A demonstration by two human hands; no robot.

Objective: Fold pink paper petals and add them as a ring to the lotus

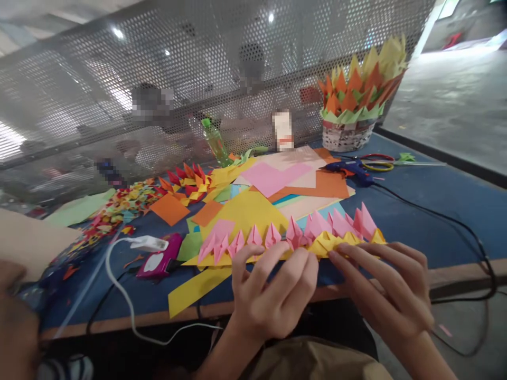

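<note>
A long strip of folded paper petals lies along the table's near edge, with pink points standing up in a row. Yellow folded petals sit in front of the pink ones on its right part. My left hand is closed on the strip's front edge near the middle, fingers curled over it. Close beside it, my right hand pinches the yellow petals, its thumb and fingertips pressed on the paper. Both hands hide part of the strip's lower edge. A loose yellow paper strip lies to the left.
Coloured paper sheets spread behind the strip. A blue glue gun, scissors and a petal-covered basket stand at right. Leftward are a pink box, white cable, green-capped bottle and small folded pieces. A perforated metal panel rises behind.
</note>
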